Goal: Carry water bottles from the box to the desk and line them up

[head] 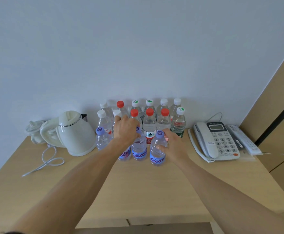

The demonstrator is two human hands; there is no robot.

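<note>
Head view, left hand (126, 128) atop bottle (138, 147), right hand (173, 144) gripping another bottle (158, 150)

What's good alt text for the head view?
Two bare hands grip purple-capped bottles in the front row on a wooden desk: left hand, right hand. Behind stand red- and white-capped bottles against the wall, a white kettle to the left, a phone to the right.

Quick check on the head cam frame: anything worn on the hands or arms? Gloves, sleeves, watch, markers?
Nothing visible. Left hand and right hand are bare, no gloves or rings showing. Both forearms are uncovered down to the frame edge, with no sleeves, watch, bands or markers in view.
</note>
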